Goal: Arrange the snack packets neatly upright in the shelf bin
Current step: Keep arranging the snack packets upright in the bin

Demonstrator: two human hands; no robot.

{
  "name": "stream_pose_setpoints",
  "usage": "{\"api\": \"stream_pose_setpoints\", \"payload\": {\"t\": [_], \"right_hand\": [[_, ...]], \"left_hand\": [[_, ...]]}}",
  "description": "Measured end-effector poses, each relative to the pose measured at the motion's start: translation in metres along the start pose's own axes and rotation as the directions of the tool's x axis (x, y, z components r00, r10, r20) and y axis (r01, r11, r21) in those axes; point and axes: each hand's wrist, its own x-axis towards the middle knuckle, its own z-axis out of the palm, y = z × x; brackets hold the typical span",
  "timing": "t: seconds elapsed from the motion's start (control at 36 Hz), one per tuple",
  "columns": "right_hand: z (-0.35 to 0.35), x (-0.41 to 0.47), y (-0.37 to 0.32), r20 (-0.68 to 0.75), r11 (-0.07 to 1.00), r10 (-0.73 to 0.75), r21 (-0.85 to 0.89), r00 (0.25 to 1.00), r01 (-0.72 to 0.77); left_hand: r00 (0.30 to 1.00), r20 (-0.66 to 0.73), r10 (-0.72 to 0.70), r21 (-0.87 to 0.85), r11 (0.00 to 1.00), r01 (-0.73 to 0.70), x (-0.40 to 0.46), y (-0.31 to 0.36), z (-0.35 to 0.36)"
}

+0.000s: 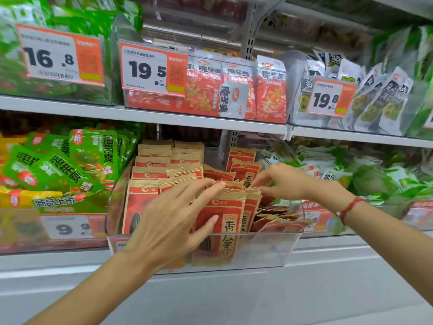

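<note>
i stood at white shop shelving (145,116) hung with orange price tags (152,70). my left hand (171,224) lay spread flat against the front sunflower seed packets (222,226), upright in the clear shelf bin (262,252). my right hand (281,181) pinched the packets' top edges; others lay flat at the bin's right.
</note>
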Motion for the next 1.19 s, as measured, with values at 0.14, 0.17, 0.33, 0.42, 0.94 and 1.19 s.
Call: {"api": "stream_pose_setpoints", "payload": {"t": [0.14,0.17,0.33,0.42,0.94,1.19], "right_hand": [[-0.003,0.013,-0.006,-0.369,0.999,0.049,0.008,0.928,-0.05],[-0.001,0.019,-0.007,-0.367,0.996,0.068,-0.032,0.928,-0.086],[0.006,0.039,-0.017,-0.09,0.958,0.15,-0.233,0.984,-0.168],[0.008,0.038,-0.019,-0.148,0.939,0.128,-0.299,0.981,-0.168],[-0.018,-0.087,-0.046,-0.919,0.98,-0.186,-0.197,0.347,0.003],[-0.032,-0.147,-0.12,-0.941,0.946,0.017,0.124,0.338,0.298]], "left_hand": [[0.999,0.03,-0.033,-0.008,0.999,0.033,-0.009,-0.015,-0.008],[0.998,0.047,-0.034,-0.028,0.999,0.035,-0.01,-0.015,-0.008],[0.992,0.113,-0.052,-0.108,0.992,0.064,-0.01,-0.011,-0.011],[0.99,0.13,-0.06,-0.113,0.991,0.075,-0.009,-0.01,-0.011],[0.934,0.159,-0.318,-0.009,0.946,0.324,0.007,0.022,-0.041],[0.913,0.143,-0.382,-0.534,0.747,0.396,-0.017,0.052,-0.091]]}}
